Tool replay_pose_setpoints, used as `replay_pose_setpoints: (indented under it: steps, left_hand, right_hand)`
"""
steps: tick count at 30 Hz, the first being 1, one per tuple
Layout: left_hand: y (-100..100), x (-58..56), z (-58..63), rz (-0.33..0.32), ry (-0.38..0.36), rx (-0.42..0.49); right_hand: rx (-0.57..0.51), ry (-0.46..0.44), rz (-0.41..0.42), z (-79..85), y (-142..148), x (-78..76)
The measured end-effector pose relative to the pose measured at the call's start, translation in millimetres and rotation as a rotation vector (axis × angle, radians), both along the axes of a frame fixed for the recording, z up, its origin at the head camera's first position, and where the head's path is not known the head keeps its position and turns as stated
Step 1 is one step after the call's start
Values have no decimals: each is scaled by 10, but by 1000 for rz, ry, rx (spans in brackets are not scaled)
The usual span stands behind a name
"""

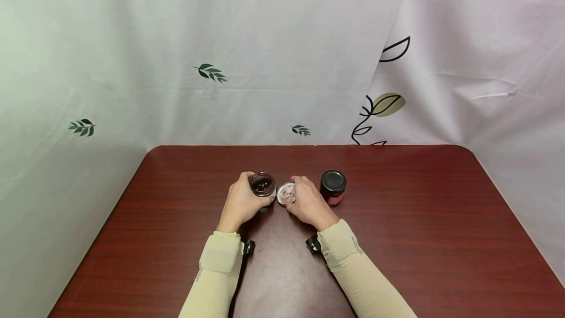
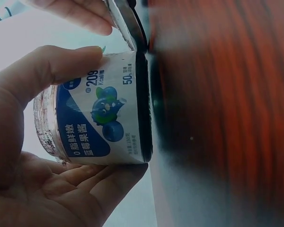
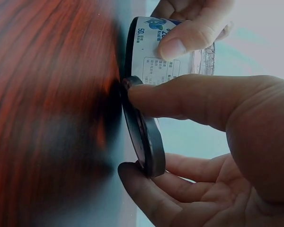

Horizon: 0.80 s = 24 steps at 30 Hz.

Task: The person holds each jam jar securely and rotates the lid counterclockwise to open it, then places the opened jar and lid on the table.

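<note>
My left hand grips a glass jar of blueberry jam around its sides, thumb on one side and fingers on the other. The jar stands upright without a lid, dark jam showing inside its mouth. My right hand pinches a round dark-rimmed lid by its edge, between thumb and fingers. The lid's stained whitish inner face points up in the head view. It is slightly tilted, low over the table right beside the jar; whether it touches the wood I cannot tell.
A second jar with a black lid and a reddish label stands just right of my right hand. The reddish-brown wooden table reaches back to a pale curtain with printed leaves.
</note>
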<state>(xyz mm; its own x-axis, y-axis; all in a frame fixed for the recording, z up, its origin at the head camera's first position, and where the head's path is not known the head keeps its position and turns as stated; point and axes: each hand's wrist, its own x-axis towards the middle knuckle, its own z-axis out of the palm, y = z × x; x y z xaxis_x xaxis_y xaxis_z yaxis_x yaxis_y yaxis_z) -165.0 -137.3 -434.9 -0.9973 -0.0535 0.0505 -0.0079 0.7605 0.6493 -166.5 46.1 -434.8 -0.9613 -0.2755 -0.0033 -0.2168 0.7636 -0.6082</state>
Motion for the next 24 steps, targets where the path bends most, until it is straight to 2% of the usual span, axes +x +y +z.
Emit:
replay_pose_setpoints:
  steps: [13, 24]
  left_hand:
    - [-4, -5, -5, 10, -12, 8]
    - [-3, 3, 5, 10, -15, 24]
  right_hand:
    - [68, 16, 9, -35, 5, 8]
    - [69, 50, -4, -62, 11, 6]
